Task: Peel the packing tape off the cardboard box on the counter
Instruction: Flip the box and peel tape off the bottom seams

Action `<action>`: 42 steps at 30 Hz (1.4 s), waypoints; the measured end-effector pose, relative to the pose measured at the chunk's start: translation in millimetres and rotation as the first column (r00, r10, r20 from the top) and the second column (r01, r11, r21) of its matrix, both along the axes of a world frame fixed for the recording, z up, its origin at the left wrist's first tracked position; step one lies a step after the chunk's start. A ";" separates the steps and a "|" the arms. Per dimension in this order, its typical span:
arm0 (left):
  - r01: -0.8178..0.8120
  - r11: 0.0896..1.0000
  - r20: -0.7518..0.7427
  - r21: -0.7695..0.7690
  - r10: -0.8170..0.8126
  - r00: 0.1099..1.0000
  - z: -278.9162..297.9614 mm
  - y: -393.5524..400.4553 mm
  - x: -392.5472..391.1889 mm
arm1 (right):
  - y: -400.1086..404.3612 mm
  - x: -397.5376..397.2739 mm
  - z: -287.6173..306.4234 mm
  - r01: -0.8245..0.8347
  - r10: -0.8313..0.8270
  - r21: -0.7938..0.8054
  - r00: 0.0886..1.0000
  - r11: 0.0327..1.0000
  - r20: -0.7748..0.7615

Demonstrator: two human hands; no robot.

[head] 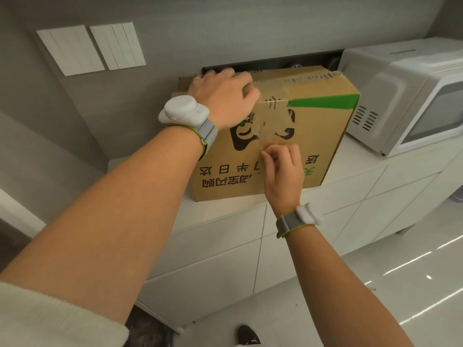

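A brown cardboard box [323, 136] with black print and a green stripe stands on the white counter [215, 209]. Clear packing tape [271, 116] runs down the middle of its front face and over the top. My left hand [223, 96] lies on the box's top left corner, fingers curled over the far edge. My right hand [283, 169] is against the front face, thumb and forefinger pinched at the lower end of the tape strip. Whether the tape end is lifted off the cardboard is hard to tell.
A white microwave [411, 96] stands on the counter right of the box, almost touching it. Two white switch panels [92, 48] are on the wall at upper left. White drawer fronts [215, 261] run below the counter. My shoe [248, 335] shows on the glossy floor.
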State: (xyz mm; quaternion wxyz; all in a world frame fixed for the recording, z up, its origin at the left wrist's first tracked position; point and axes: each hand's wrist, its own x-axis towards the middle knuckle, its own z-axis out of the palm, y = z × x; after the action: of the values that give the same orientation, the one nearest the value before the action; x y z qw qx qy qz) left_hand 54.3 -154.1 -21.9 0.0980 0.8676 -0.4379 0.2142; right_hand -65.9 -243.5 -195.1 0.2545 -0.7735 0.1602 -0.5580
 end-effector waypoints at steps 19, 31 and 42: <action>-0.013 1.000 -0.003 0.013 0.013 1.000 0.0 -2.1 1.3 | 5.8 -24.1 43.6 -0.255 0.095 0.439 0.931 0.862 0.353; -0.034 0.999 -0.016 0.037 0.034 0.999 0.1 -1.5 0.1 | 3.2 -23.9 113.3 -0.503 0.301 0.406 0.832 0.763 0.466; -0.036 0.999 -0.002 0.037 0.036 0.999 1.1 0.3 -1.2 | -0.1 -19.2 145.8 -0.444 0.340 0.350 0.885 0.825 0.318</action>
State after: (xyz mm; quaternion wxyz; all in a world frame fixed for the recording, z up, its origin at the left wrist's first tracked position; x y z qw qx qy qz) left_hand 53.1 -153.9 -20.8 0.0787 0.8774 -0.4258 0.2066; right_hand -85.1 -243.6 -49.3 0.5397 -0.6441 0.0788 -0.5364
